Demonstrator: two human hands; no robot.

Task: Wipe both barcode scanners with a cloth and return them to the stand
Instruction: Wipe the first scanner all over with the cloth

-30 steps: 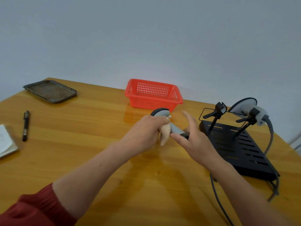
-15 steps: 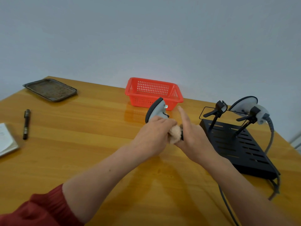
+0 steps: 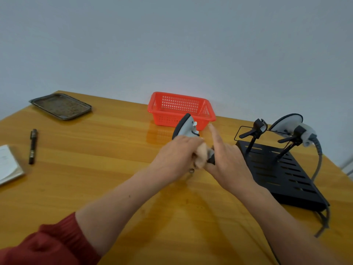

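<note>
Left of the stand (image 3: 282,175), just above the table (image 3: 114,169): the left hand (image 3: 177,155) is curled round a tan cloth (image 3: 201,154) and presses it against the handle of a grey scanner (image 3: 186,129). The scanner's head points up and away from the person. The right hand (image 3: 227,161) grips the handle's dark lower end with its lower fingers curled round it, while its index finger is straight and points upward.

On the stand's right cradle sits the second scanner (image 3: 290,124), head tilted to the left. Its grey cable (image 3: 319,163) runs down past the stand's right edge. The left cradle (image 3: 257,128) rises just beside it.

Behind and left of the stand, near the wall, is a red basket (image 3: 181,109). Far left of the stand are a metal tray (image 3: 61,106), a dark pen (image 3: 32,146) and a notebook (image 3: 7,165) — the last lies at the picture's edge.
</note>
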